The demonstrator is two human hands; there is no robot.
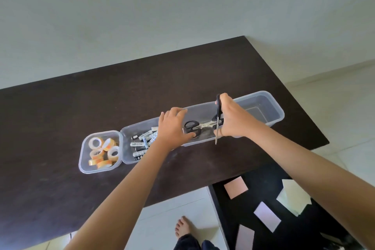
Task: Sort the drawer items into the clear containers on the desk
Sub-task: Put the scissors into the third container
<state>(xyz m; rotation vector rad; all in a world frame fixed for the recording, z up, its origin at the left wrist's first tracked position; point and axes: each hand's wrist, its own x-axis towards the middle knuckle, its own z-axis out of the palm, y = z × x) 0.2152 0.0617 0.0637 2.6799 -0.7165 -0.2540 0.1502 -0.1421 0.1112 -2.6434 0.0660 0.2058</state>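
While my right hand (233,119) grips one pair of black-handled scissors (217,119) upright over the long clear container (269,105), my left hand (172,128) rests with relaxed fingers on a second pair (192,128) lying inside. Batteries (144,142) fill its left end; tape rolls (103,152) occupy the adjoining square container (85,148).

Bare forearms without sleeves, bare foot (182,227), dark trouser legs (187,242) at bottom edge
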